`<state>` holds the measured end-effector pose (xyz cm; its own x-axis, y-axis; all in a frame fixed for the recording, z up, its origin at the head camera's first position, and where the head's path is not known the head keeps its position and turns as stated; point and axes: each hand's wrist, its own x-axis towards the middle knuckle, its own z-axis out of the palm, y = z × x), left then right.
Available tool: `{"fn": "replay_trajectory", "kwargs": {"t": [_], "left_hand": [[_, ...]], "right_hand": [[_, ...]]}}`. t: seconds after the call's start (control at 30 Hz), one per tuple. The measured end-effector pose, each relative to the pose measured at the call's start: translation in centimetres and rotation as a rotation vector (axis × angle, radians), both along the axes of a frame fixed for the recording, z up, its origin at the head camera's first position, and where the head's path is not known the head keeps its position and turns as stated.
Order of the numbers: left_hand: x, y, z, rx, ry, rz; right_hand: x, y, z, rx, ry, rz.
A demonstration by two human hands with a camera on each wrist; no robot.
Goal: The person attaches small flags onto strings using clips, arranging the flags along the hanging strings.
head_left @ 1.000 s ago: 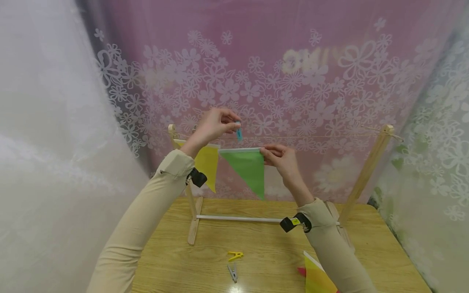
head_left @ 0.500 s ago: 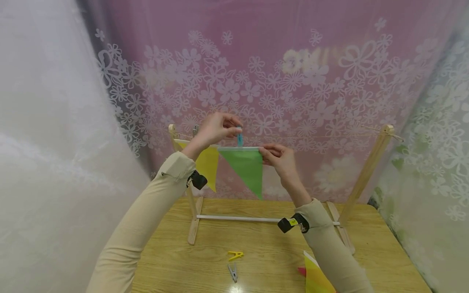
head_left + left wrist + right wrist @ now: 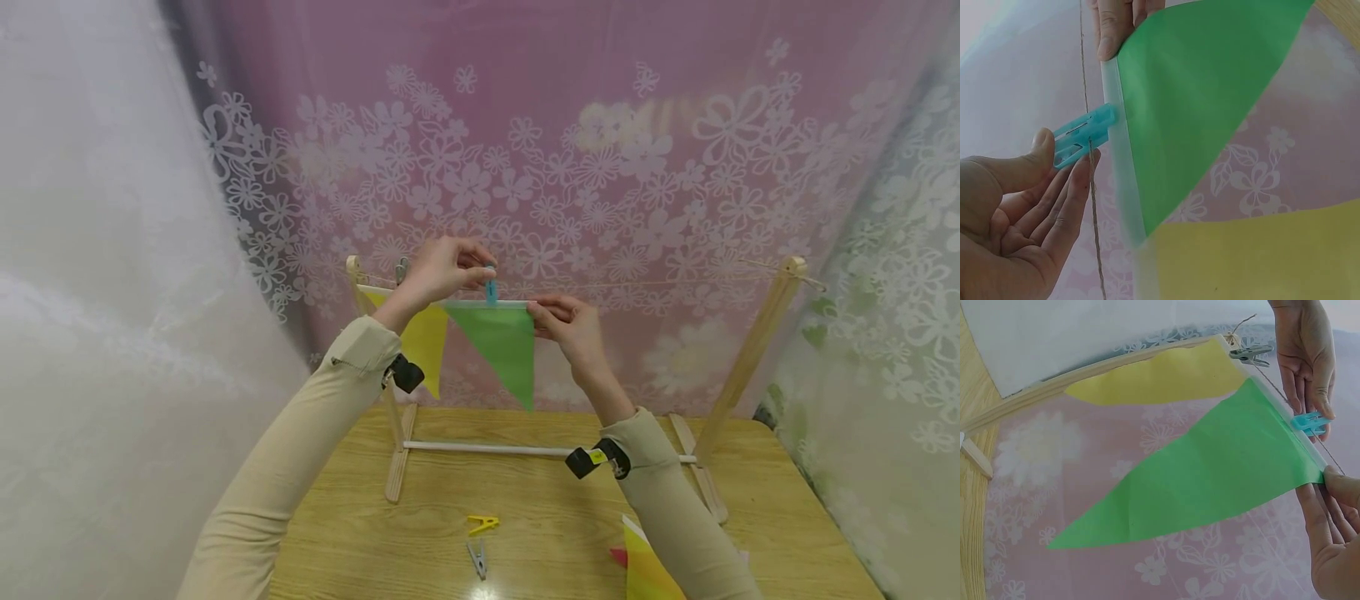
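Dropping lower, the blue peg [image 3: 491, 292] has met the green flag [image 3: 501, 342] at its 12 o'clock edge, beside the string [image 3: 1096, 219]. The left hand [image 3: 441, 273] pinches the peg; the right hand [image 3: 577, 335] pinches the flag's 2 o'clock corner. Clipping seems begun.

Curtained-off work booth, flower-patterned pink curtain [image 3: 525, 125], pale side curtains [image 3: 90, 208], wood-grain table [image 3: 555, 525]

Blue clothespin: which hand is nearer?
Left. The left hand pinches the blue clothespin by its handle end; the right hand is off to its right, apart from it, gripping the green pennant at its top right corner.
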<state>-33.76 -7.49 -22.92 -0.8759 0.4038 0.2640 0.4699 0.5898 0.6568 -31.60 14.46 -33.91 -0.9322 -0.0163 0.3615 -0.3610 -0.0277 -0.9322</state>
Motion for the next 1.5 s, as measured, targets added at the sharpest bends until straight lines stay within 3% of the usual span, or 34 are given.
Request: {"fn": "replay_trajectory", "kwargs": {"t": [0.57,0.87,1.5], "left_hand": [[-0.25,-0.17,-0.04,-0.049,-0.042,-0.047],[-0.22,-0.39,-0.15,-0.08,-0.029,-0.043],[-0.03,-0.49,-0.28,-0.015,-0.065,-0.077]], "right_hand": [[-0.2,0.19,-0.13,0.025,-0.014,0.009],[-0.23,0.3,-0.44,0.013,0.031,0.034],[0.02,0.66,-0.6,0.068,0.051,0.017]]}}
